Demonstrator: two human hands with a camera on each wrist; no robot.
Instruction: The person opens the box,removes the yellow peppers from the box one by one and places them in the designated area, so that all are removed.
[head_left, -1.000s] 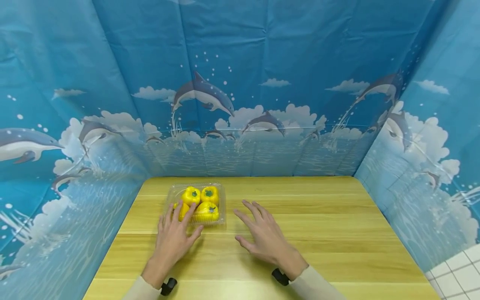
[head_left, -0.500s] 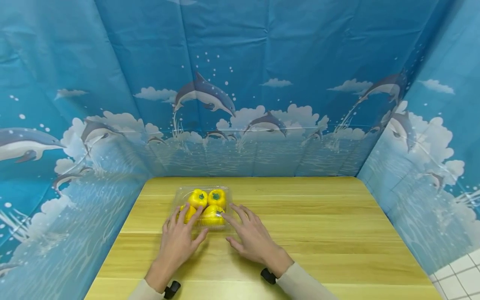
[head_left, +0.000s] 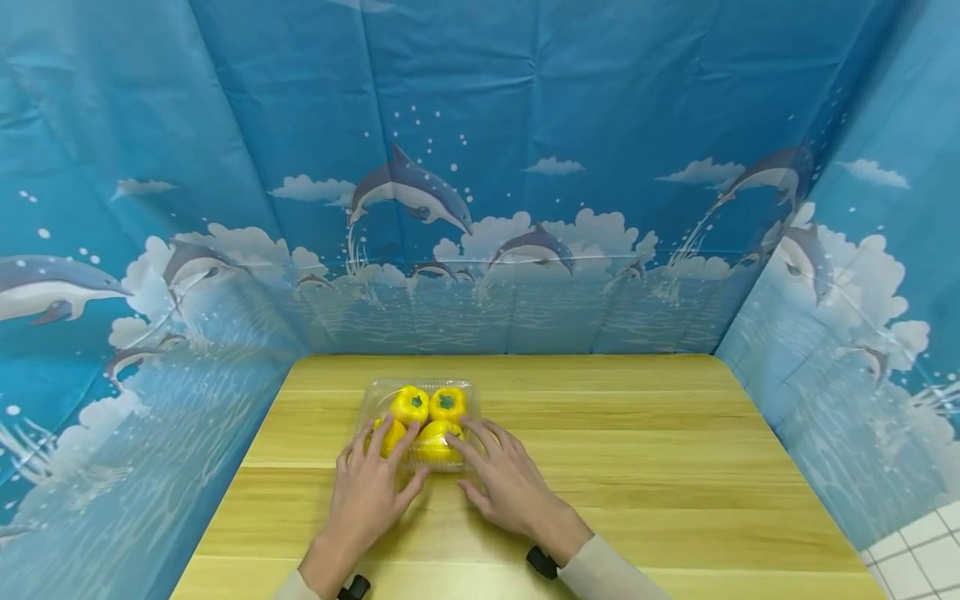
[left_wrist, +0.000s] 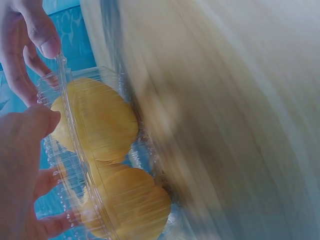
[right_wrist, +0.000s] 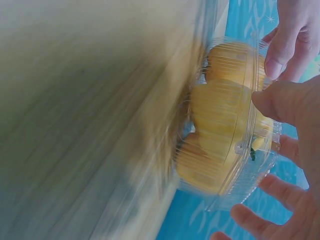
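Note:
A clear plastic clamshell box (head_left: 375,397) lies on the wooden table, left of the middle, holding several yellow bell peppers (head_left: 409,405) with green stems. On its near left part rests my left hand (head_left: 366,496), fingers spread over the lid and thumb near the front edge. My right hand (head_left: 513,490) reaches over the near right corner, fingertips at the lid. In the left wrist view the ribbed box wall (left_wrist: 75,135) stands close to the left thumb (left_wrist: 42,120). The right wrist view shows the right thumb (right_wrist: 277,102) at the lid seam, other fingers spread along the lid.
The wooden table (head_left: 637,467) extends to the right of the box. A blue curtain (head_left: 480,308) printed with dolphins encloses the back and both sides. White tiles (head_left: 918,542) show at the lower right.
The box of peppers has slid right and a little nearer, the left hand moving with it. My right hand has come left, from beside the box onto its right corner.

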